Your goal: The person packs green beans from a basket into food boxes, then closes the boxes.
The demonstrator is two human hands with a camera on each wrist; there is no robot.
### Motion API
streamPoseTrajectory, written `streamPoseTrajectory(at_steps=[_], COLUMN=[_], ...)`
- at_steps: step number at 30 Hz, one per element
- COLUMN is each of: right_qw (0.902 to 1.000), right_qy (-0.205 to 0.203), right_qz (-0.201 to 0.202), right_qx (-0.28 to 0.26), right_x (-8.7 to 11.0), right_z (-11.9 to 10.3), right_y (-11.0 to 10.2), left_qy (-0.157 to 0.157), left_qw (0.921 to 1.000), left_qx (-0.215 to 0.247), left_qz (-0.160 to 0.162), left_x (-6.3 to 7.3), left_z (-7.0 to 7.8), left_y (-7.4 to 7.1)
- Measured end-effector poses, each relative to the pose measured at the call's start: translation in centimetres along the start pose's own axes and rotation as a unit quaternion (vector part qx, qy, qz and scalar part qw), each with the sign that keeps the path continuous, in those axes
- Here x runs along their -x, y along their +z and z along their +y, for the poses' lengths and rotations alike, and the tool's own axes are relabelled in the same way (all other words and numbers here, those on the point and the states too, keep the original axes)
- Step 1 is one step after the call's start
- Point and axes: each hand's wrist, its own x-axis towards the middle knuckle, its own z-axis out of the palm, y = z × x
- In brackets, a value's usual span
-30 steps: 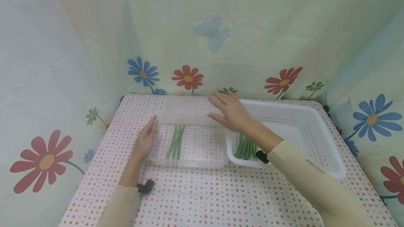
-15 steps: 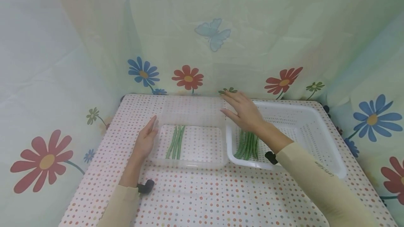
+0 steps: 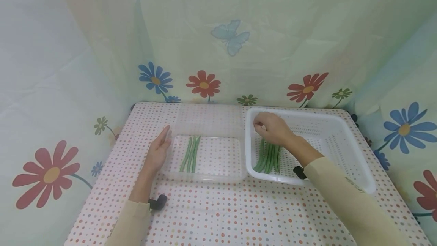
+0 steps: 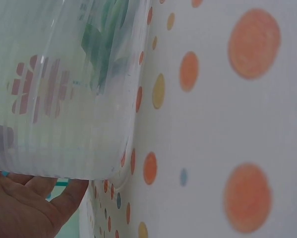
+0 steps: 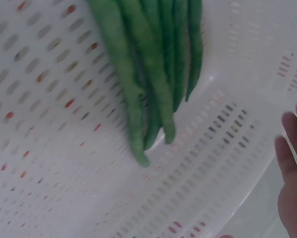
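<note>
Beans (image 3: 190, 155) are held in a box (image 3: 211, 178) beside the straight, unladen left hand (image 3: 158, 150), and a basket (image 3: 327, 143) beneath the empty, loosely curled right hand (image 3: 272, 128).

Polka-dotted table (image 3: 218, 215); on it, clear plastic box (image 3: 218, 157), white perforated basket (image 3: 336, 147)

Under the left hand (image 3: 157, 152) and right hand (image 3: 273, 129) lies a dotted cloth (image 3: 218, 215). Beyond them and off both sides hangs a sheet (image 3: 177, 29), printed with flowers (image 3: 203, 85) and a butterfly (image 3: 232, 39) (pale blue, rather faint).
</note>
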Motion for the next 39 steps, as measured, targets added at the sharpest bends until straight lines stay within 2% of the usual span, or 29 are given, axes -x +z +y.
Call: streamPoseTrajectory(at_steps=[4,7,11,13,16,18,23,27,35,39], right_qw=[0.995,0.9881,0.9728,0.9623,0.9504,0.9457,0.9424,0.9422,0.9401,0.9337], right_qy=[0.012,0.009,0.014,0.03,0.058,0.07,0.069,0.056,0.043,0.067], right_qz=[-0.098,-0.15,-0.224,-0.262,-0.298,-0.31,-0.321,-0.323,-0.336,-0.35], right_qx=[-0.015,-0.032,-0.056,-0.066,-0.067,-0.065,-0.064,-0.067,-0.037,-0.036], right_x=[0.6,0.8,0.9,0.9,1.0,0.9,0.9,0.9,1.2,1.4], right_z=[0.8,1.3,1.6,1.6,1.4,1.3,1.1,1.1,0.4,0.0], right_y=[0.1,0.3,0.7,0.9,1.1,1.3,1.6,1.7,1.5,1.5], left_qy=[0.0,0.0,0.0,0.0,0.001,0.0,0.004,0.01,0.001,-0.001], left_qw=[0.9999,0.9999,1.0,1.0,1.0,1.0,0.9999,0.9997,0.9999,0.9999], left_qx=[0.01,0.012,0.004,0.001,0.0,0.001,0.01,0.021,0.01,0.011], left_qz=[-0.001,-0.003,-0.004,-0.002,-0.002,-0.001,-0.005,-0.008,-0.004,-0.006], left_x=[0.0,0.0,-0.1,-0.1,0.0,0.0,0.1,0.1,0.1,0.1], left_z=[0.0,-0.1,-0.2,-0.1,0.0,0.0,0.0,0.0,0.2,0.0], left_y=[0.0,-0.1,-0.1,0.0,0.0,0.0,0.0,0.1,0.0,0.0])
